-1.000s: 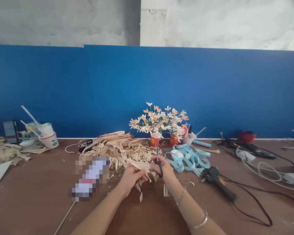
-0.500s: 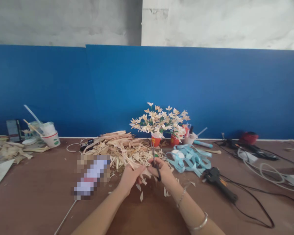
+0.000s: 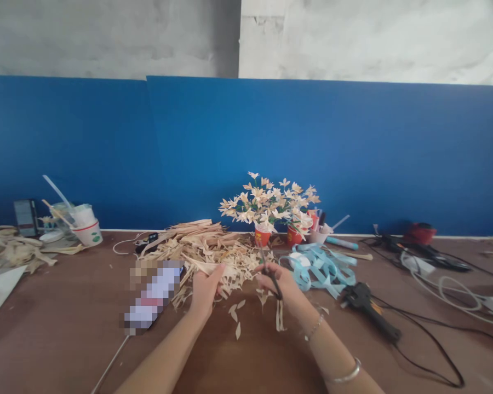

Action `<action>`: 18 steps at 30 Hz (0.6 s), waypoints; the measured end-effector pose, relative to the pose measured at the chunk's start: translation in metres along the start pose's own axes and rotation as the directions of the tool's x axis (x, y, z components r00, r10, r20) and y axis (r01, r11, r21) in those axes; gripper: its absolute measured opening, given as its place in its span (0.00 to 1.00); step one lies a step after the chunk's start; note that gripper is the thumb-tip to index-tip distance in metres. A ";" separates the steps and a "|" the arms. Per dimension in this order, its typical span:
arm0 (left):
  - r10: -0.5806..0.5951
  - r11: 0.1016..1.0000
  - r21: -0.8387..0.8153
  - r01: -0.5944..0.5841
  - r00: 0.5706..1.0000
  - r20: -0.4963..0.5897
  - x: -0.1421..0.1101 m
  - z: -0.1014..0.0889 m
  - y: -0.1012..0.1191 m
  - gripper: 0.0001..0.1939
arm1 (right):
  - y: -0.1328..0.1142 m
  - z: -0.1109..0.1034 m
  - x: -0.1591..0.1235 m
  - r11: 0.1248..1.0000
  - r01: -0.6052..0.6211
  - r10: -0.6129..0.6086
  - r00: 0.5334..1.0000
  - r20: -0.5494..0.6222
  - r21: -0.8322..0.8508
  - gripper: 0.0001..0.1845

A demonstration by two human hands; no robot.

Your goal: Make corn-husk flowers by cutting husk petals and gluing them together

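My left hand [image 3: 204,293] pinches a pale strip of dried corn husk [image 3: 205,267] at the near edge of a husk heap. In my right hand [image 3: 286,284] is a pair of dark-handled scissors [image 3: 276,282], with the blades pointing away from me. A gap separates the two hands. Small leaf-shaped husk pieces [image 3: 238,330] lie on the table between and below them. Behind the hands spreads the heap of loose husks [image 3: 201,238]. Flowers with pale petals [image 3: 267,200] stand in red paper cups [image 3: 262,236] beyond it.
Light blue ribbon [image 3: 322,268] lies tangled right of my right hand, with a black glue gun [image 3: 370,312] and cables nearer. A blurred phone [image 3: 152,301] with a white cord lies at left. White tubs [image 3: 88,234], more husks and a blue partition [image 3: 189,148] stand farther back.
My hands have moved apart: the left one, with the husk, to the left, the right one, with the scissors, slightly right. More cut husk pieces show on the table between them.
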State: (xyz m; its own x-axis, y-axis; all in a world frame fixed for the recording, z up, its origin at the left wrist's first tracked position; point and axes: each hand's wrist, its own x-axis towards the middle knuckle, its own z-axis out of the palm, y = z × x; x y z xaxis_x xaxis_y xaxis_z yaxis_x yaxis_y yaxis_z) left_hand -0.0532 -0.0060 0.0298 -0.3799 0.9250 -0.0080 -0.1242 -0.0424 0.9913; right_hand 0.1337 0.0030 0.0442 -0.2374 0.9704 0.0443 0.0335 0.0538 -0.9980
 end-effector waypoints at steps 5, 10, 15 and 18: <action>0.014 0.999 -0.030 -0.014 1.000 -0.020 0.001 -0.001 -0.001 0.18 | 0.003 0.006 -0.007 0.994 -0.072 0.088 0.970 0.228 -0.079 0.15; 0.020 0.999 -0.042 -0.022 0.999 -0.042 0.001 -0.001 -0.002 0.18 | 0.003 0.003 -0.007 0.987 -0.067 0.111 0.944 0.310 -0.148 0.14; 0.008 0.999 -0.031 -0.011 0.997 -0.080 0.002 -0.002 0.002 0.19 | -0.003 -0.018 -0.001 0.999 0.034 -0.032 0.995 0.092 -0.021 0.14; 0.015 0.999 -0.041 -0.019 0.996 -0.088 0.001 -0.001 0.004 0.19 | -0.001 -0.024 0.003 0.997 0.082 -0.082 0.997 -0.009 -0.011 0.15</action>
State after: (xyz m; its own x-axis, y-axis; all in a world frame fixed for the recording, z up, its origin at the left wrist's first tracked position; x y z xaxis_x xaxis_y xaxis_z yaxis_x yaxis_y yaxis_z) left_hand -0.0555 -0.0055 0.0337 -0.4608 0.8875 -0.0048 -0.1549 -0.0751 0.9851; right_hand 0.1565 0.0120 0.0466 -0.2304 0.9648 0.1264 0.0247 0.1357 -0.9904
